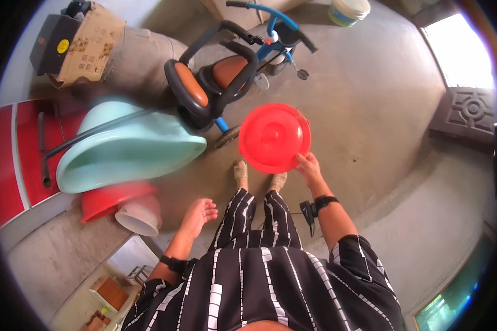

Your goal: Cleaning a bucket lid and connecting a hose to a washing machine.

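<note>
My right hand (310,169) grips the lower right rim of a round red plastic lid (273,138), which has a raised ring and a small knob at its middle. Whether a bucket is under the lid cannot be told. The red piece is in front of my feet, over the concrete floor. My left hand (199,217) is held out with nothing in it, its fingers loosely spread. It is nearest to a white plastic basin (136,217) and a red plastic basin (107,202) on the left.
A pale green plastic baby bathtub (136,153) leans on its side by red cabinet panels (37,140). Ahead stands a blue child's tricycle (273,18) with orange seat pads. Behind are a cardboard box (93,45) and a lidded white bucket (350,10). A carved block (468,109) stands at the right.
</note>
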Demonstrator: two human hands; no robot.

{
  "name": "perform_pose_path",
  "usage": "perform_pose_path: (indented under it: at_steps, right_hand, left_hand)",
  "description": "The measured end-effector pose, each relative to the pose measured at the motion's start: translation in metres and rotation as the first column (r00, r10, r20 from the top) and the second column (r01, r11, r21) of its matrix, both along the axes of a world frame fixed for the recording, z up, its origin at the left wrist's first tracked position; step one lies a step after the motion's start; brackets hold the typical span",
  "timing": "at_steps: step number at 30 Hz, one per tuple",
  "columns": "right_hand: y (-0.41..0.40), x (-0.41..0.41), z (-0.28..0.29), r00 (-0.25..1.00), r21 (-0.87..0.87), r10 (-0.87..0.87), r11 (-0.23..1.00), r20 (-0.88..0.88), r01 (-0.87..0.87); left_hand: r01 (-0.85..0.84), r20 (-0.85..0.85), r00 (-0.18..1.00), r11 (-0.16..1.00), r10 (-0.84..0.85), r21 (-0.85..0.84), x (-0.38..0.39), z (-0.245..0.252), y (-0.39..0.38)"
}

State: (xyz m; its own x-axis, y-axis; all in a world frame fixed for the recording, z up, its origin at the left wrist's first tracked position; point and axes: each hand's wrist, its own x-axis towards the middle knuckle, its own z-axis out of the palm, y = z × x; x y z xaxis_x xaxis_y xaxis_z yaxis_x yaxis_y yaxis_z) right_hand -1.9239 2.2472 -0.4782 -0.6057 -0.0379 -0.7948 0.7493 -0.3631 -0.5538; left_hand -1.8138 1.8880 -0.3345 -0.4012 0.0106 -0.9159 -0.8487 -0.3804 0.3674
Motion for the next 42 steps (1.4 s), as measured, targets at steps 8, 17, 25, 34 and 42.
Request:
perform_pose_path:
  at_steps: [8,17,25,34,42]
  right_hand:
    - [-0.04,-0.054,-0.13,0.999,0.044,0.025,0.999,-0.022,-0.024]
    - [-0.031,-0.088,-0.217,0.997,0.036,0.016,0.999,-0.08,-0.013]
    - [-0.016,-0.083,-0.263,0.996,0.05,0.008,0.999,-0.092,-0.003]
    - [-0.002,-0.066,-0.278,0.996,0.293,0.044,0.956,-0.072,-0.021]
    - [0.053,0.057,-0.205,0.868,0.492,0.459,0.721,0.188,-0.488]
  left_hand:
    - [-0.075,0.209,0.973,0.99,0.099,-0.119,0.036,-0.04,-0.027]
    - [-0.058,0.266,0.959,0.988,0.094,-0.141,0.039,-0.083,-0.03]
    - [-0.039,0.271,0.96,0.992,0.07,-0.119,0.02,-0.094,-0.022]
    - [-0.024,0.229,0.972,0.992,0.051,-0.12,0.008,-0.083,-0.016]
    - [-0.004,0.138,0.99,0.994,0.019,-0.108,0.006,-0.063,-0.029]
